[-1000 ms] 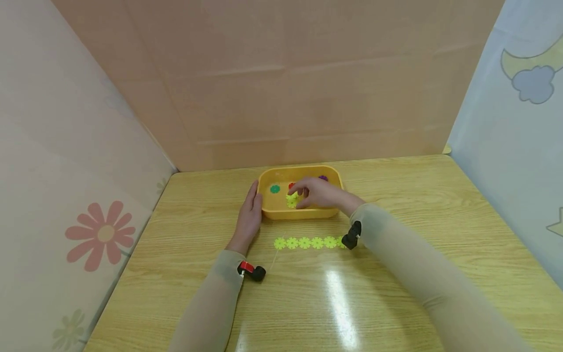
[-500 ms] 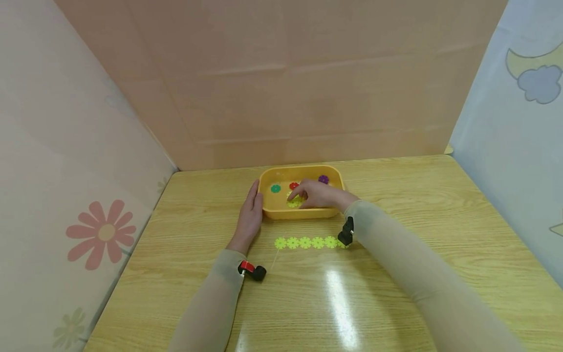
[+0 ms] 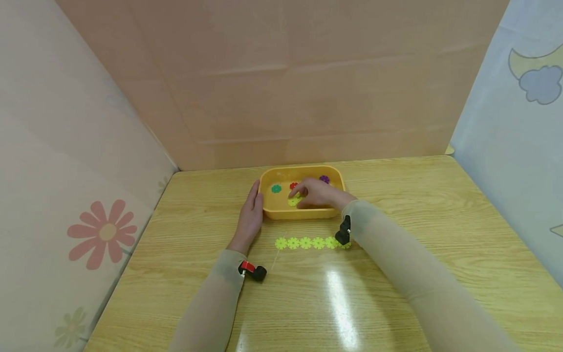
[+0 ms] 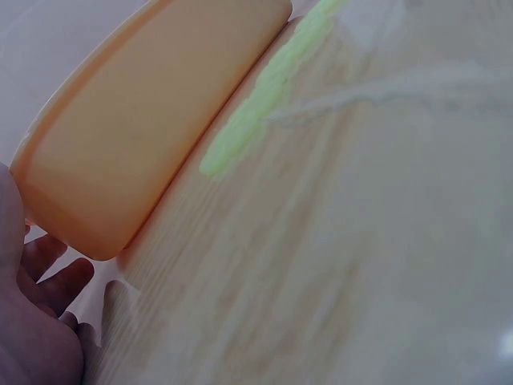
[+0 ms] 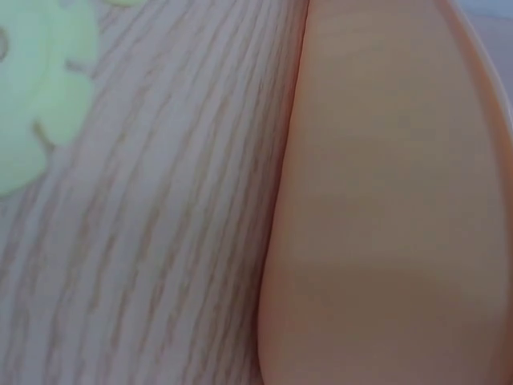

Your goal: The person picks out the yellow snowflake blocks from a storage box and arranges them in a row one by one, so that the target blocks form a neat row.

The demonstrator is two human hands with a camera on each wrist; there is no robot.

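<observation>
In the head view my left hand (image 3: pixel 251 212) rests along the left end of a yellow plastic tray (image 3: pixel 303 214), fingers extended. The left wrist view has part of this hand (image 4: pixel 48 297) beside the tray's corner. My right hand (image 3: pixel 315 191) reaches into the tray from the right. Its bent fingers and thumb are at a yellow flower-shaped disc (image 3: pixel 293 201); I cannot tell whether they pinch it. Also in the tray are a green disc (image 3: pixel 276 188), a red disc (image 3: pixel 293 186) and a purple disc (image 3: pixel 324 179), partly behind the right hand.
In front of the tray, several yellow flower discs (image 3: pixel 305 243) lie in a straight row on the wooden table (image 3: pixel 211 220). The right wrist camera overlaps the row's right end. A beige wall covering (image 3: pixel 281 98) stands behind the table, with patterned panels on both sides.
My right hand has gone down to the yellow discs in the tray, then risen slightly, and its forearm has shifted a little left. The left hand stays at the tray's end.
</observation>
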